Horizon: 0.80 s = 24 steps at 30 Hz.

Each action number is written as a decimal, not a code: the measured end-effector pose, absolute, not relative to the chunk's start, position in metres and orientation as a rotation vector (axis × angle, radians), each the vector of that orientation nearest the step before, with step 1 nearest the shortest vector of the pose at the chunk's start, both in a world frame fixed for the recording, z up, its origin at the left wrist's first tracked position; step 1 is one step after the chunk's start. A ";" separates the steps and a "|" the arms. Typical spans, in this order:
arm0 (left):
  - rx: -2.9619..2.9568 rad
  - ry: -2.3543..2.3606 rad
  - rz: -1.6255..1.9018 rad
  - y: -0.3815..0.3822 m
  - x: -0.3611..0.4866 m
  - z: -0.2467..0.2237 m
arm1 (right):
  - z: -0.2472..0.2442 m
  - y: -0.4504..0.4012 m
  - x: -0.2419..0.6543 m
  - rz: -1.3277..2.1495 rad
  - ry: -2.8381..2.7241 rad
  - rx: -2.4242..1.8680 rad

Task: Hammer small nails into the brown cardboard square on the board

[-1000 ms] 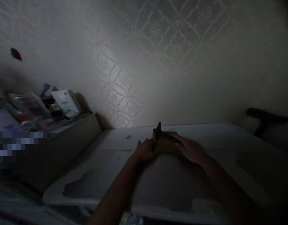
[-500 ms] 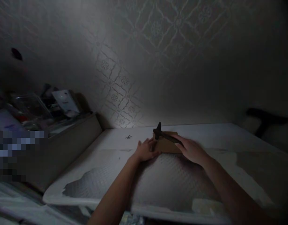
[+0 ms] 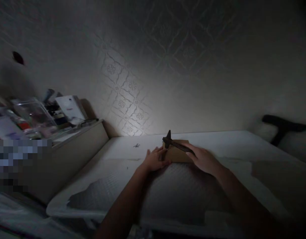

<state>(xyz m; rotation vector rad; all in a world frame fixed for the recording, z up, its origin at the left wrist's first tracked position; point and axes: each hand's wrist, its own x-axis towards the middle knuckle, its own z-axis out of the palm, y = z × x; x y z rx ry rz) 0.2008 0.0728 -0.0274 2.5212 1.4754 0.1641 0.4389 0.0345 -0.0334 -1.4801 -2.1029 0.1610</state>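
Nothing shifts visibly since the earlier frames: both hands, hammer and block sit in the same spots, only the light changes. Right hand [image 3: 205,160] is closed around the handle of the dark hammer with a pointed head [image 3: 179,145]. Head is over the left end of the flat brown rectangular block [image 3: 179,154]; can't tell if it touches. Left hand [image 3: 154,160] is at the block's left end, thumb along the near edge; too dark to tell whether the fingers pinch anything. Hands are apart, one at each side of the block. Block lies on the white desk [image 3: 123,151], near the pale patterned wall [image 3: 192,99]. Small dark thin pieces [image 3: 136,145] lie left of it. White box [image 3: 70,108] stands on the cluttered unit at far left.
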 end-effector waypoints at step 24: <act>2.518 1.463 0.162 0.071 0.202 -0.024 | -0.034 0.036 0.440 0.164 -2.120 -1.467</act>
